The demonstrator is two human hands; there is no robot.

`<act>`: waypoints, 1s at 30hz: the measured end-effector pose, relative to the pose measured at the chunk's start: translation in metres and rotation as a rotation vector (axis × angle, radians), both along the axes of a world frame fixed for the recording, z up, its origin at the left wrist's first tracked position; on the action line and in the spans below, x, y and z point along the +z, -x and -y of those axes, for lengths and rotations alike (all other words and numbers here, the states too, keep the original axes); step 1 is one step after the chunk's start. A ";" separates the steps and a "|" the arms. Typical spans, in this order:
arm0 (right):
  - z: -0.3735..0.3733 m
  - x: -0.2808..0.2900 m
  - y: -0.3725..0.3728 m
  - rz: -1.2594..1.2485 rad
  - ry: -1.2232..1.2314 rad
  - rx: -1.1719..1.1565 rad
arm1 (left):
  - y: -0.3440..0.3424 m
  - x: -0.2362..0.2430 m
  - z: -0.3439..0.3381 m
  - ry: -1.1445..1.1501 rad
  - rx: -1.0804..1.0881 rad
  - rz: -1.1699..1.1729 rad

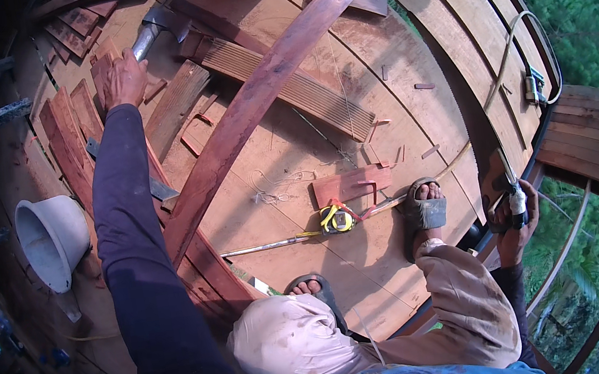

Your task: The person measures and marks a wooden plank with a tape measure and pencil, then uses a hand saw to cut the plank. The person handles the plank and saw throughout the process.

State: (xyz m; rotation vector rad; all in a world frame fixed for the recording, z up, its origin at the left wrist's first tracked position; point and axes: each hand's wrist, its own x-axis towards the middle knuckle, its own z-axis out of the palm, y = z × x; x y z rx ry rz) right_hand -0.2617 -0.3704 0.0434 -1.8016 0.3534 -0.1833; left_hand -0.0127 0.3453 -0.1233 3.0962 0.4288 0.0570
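Wooden handle first: the left hand (122, 80) is wrapped tight round the shaft of a hatchet (156, 27), arm stretched far out over the plank floor (374, 283), with the steel head sitting just beyond the knuckles near a stack of short reddish boards (68, 124). The right hand (516, 221) is down at the platform's edge, fist closed round a slim upright tool (514, 191) with a pale handle; can't tell what kind of tool it is from here.

Between the two hands a long curved reddish plank (250, 110) runs diagonally across the deck, resting over a ribbed board (300, 83). A yellow tape measure (336, 218) lies near the sandalled right foot (423, 208), just beside a small flat offcut (353, 183). A grey bucket (52, 238) lies tipped on its side off to the left.

To handle this bit well, it looks smart to keep a full-fist grip low enough on the shaft for control, bring the blade in away from the outstretched arm, and keep both feet planted, since the person is squatting right beside the drop-off.
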 end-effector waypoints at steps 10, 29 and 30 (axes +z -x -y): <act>-0.053 0.016 -0.026 -0.004 -0.107 0.165 | 0.014 -0.007 0.036 0.175 -0.006 0.212; -0.104 -0.054 -0.098 0.240 -0.173 0.522 | 0.046 -0.042 0.249 0.501 0.194 0.271; -0.093 -0.054 -0.092 0.126 -0.112 0.479 | 0.045 -0.040 0.250 0.493 0.227 0.231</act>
